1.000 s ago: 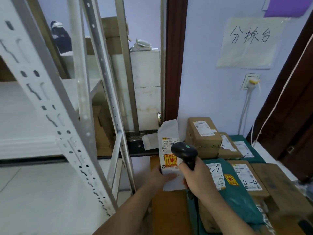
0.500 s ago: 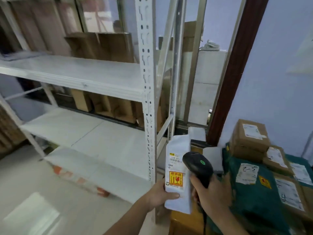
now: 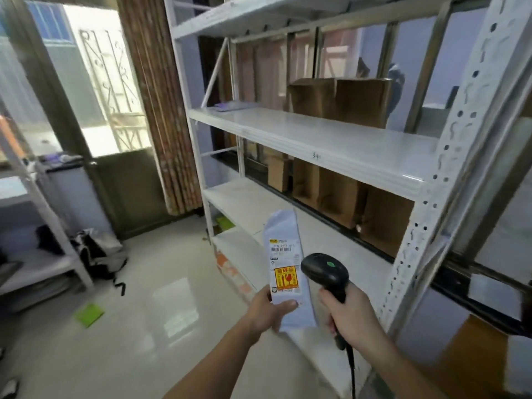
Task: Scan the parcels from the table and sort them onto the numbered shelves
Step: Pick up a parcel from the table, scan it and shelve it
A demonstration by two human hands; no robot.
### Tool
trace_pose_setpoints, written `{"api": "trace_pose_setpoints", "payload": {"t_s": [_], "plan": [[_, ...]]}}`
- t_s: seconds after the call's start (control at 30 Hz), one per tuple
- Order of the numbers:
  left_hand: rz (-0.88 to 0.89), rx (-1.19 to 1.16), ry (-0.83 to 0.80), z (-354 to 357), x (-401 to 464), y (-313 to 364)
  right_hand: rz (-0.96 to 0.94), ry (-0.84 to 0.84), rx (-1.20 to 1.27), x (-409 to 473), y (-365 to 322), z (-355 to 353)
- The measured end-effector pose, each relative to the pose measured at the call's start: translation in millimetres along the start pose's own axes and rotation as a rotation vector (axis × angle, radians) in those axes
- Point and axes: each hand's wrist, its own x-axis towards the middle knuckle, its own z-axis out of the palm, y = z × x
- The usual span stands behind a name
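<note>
White shelves [image 3: 331,139] fill the room's right side, a sunlit door beyond. Up front, the parcel [image 3: 288,272] stands upright in the left hand [image 3: 269,311], thumb pinching its lower edge over the label. Right hand [image 3: 352,321] wraps the scanner [image 3: 324,273] handle, head just beside the label (scan probably done, hard to say). Sorting remains: this parcel isn't shelved yet. Both forearms reach forward toward the lower shelves.
</note>
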Motion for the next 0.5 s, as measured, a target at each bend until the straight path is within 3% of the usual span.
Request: {"api": "trace_pose_setpoints", "payload": {"t_s": [0.27, 0.5], "plan": [[0.066, 0.015, 0.186, -132.2, 41.1, 48.0, -0.118, -0.109, 0.014, 84.5, -83.7, 87.3], [0.104, 0.017, 0.246, -214.3, 104.0, 82.7, -0.221, -0.149, -0.022, 163.7, -147.9, 126.5]]}}
